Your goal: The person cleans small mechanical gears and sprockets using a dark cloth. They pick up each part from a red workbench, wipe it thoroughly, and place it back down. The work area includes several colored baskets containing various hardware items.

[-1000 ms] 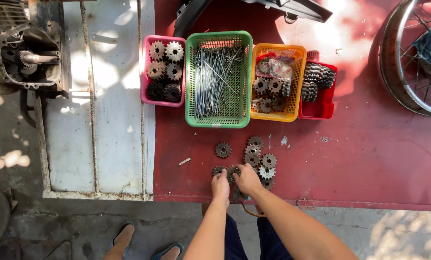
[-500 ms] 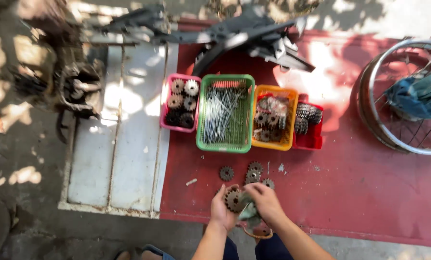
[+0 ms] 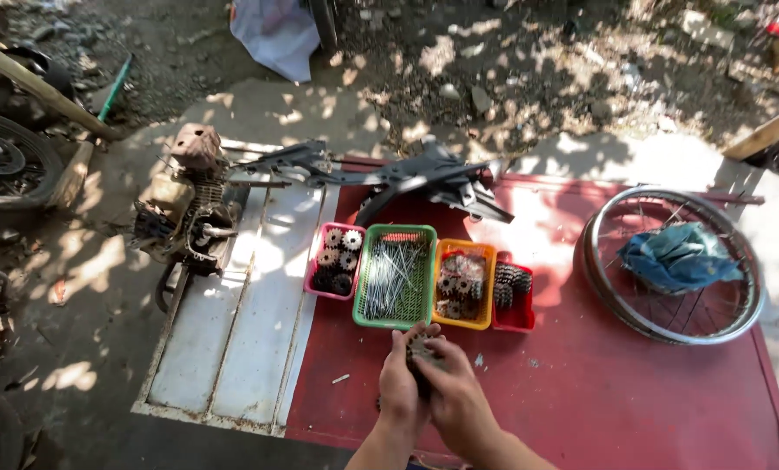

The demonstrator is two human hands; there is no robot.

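The biggest thing here is the red table (image 3: 633,383), and it sits next to a flat white panel (image 3: 241,322) on the ground. On the right side of the table lies a round spoked wheel rim (image 3: 668,265) with a blue cloth (image 3: 678,257) bunched up inside it. A black frame part (image 3: 424,178) lies across the far edge, and a rusty old engine (image 3: 189,209) sits on the ground to the left. In a row on the table stand four small baskets: a pink basket (image 3: 334,259) with gears in it, a green basket (image 3: 394,277) full of thin metal spokes, an orange basket (image 3: 463,285) with more gears, and a little red basket (image 3: 513,298) with dark gears. A moment ago the small gears lay loose on the table near the front edge, and both hands were pressing down among them. Now those gears are gone from that spot. The left hand (image 3: 400,385) and the right hand (image 3: 455,396) are up off the table and pressed close together, fingers curled around a stack of gears (image 3: 421,350) just in front of the green basket. So the loose gears look gathered up into one bunch, held between both hands near the baskets.
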